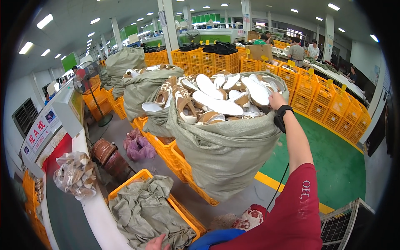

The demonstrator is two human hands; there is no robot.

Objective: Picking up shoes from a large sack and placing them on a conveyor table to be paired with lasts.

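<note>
A large grey-green woven sack (225, 154) stands in front of me, its mouth rolled back and heaped with brown and white shoes (182, 100), many with their white soles (217, 103) turned up. At the sack's right rim is my right hand (277, 101), fingers curled beside a white-soled shoe (256, 90). Whether it grips the rim or a shoe is hidden. My left hand (158, 242) shows only in part at the lower edge, fingers apart, by a crumpled grey-green sack (150, 208) lying in an orange crate (189, 216).
More filled sacks (143, 89) stand behind on orange crates. A conveyor (71, 212) runs along my left, bearing a clear bag of shoes (76, 175). Stacked orange crates (325, 98) line the green floor (316, 146) at right. A standing fan (93, 89) is far left; people work at the back.
</note>
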